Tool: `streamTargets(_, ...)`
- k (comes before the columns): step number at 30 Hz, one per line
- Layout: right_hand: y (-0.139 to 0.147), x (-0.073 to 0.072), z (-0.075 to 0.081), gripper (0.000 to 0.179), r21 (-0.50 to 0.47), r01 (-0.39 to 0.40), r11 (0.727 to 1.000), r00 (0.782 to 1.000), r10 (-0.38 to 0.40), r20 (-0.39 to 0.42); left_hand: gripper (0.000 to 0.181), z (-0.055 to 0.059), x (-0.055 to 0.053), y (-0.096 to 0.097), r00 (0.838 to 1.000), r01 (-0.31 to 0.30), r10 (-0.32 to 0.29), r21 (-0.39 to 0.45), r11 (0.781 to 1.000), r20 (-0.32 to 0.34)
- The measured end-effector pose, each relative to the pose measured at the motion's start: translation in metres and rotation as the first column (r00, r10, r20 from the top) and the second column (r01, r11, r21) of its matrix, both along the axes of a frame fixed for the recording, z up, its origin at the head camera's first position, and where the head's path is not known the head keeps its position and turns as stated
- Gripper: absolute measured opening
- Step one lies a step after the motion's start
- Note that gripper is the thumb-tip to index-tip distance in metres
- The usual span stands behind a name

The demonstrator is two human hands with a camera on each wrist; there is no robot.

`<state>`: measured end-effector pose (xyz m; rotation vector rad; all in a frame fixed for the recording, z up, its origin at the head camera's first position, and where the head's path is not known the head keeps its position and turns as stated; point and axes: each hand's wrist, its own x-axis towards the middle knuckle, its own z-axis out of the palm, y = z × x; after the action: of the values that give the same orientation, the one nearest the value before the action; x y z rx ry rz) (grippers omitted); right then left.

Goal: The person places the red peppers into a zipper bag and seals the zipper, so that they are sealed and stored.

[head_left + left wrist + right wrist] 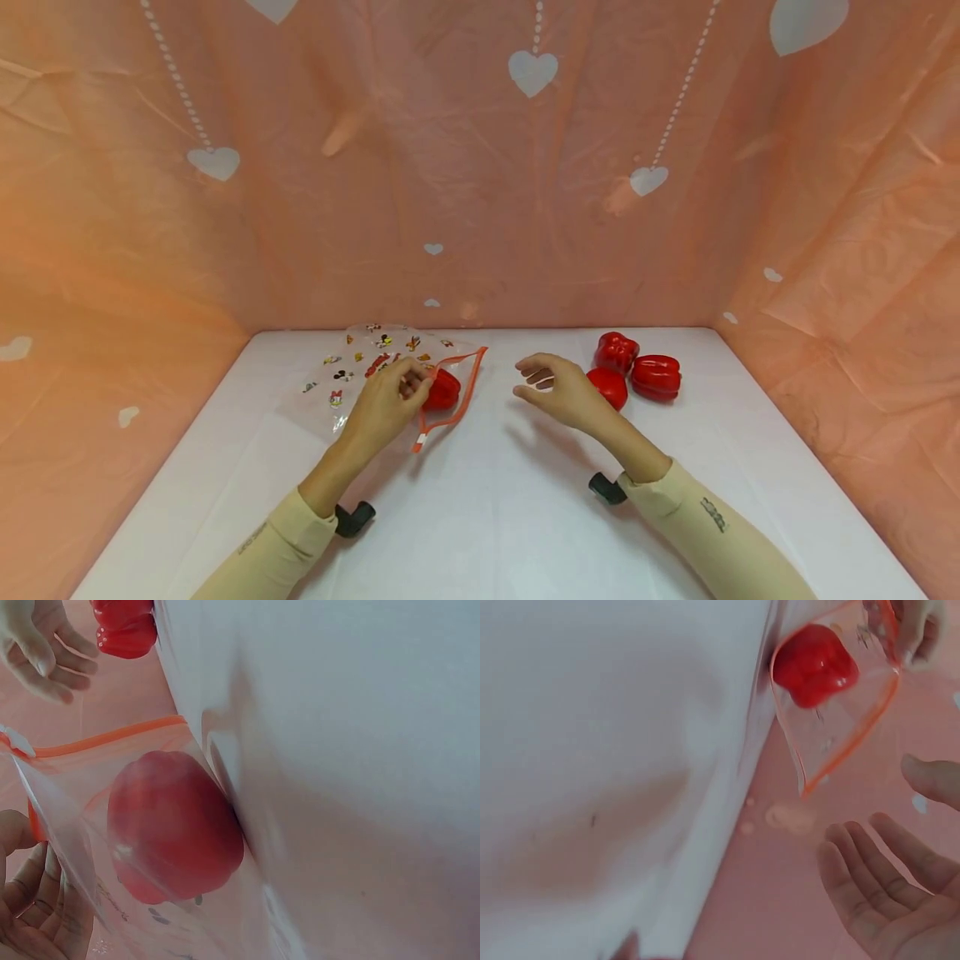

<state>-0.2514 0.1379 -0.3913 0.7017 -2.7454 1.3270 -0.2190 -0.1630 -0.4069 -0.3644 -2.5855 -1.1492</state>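
A clear zip bag (352, 367) with cartoon prints and an orange zip edge lies on the left of the table, its mouth spread toward the right. Just inside that mouth sits a red bell pepper (442, 390), seen through the plastic in the left wrist view (176, 829). My left hand (392, 396) pinches the bag's upper edge between thumb and fingers, lifting it. To the right, my right hand (558, 390) hovers over the table with fingers spread and nothing in them. Its palm faces the bag in the right wrist view.
Beyond my right hand, a group of red bell peppers stands together: one at the back (617, 352), one at the right (656, 377) and one partly behind the hand (609, 387). A peach cloth (480, 208) with white hearts walls the white table (480, 517).
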Motion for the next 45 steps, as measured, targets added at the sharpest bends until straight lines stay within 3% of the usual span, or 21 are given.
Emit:
streamTargets(15,0.050,0.015,0.005,0.039,0.078,0.113,0.990,0.990,-0.106,-0.089,0.009,0.000,0.000,-0.001,1.000,0.000,0.000,0.005,1.000,0.017)
streamTargets(31,0.093,0.036,0.006,0.050,0.123,0.273,0.954,0.957,-0.255,-0.139,0.009,0.001,0.000,0.001,0.999,-0.005,0.005,0.005,1.000,0.035)
streamTargets(36,0.102,0.037,0.003,0.053,0.137,0.324,0.936,0.942,-0.306,-0.138,0.010,0.001,0.000,0.001,1.000,-0.001,0.001,0.000,1.000,0.030)
streamTargets(45,0.111,0.034,-0.008,0.064,0.213,0.355,0.910,0.934,-0.353,-0.047,0.009,-0.002,-0.001,0.000,1.000,0.009,-0.009,0.000,1.000,0.021)
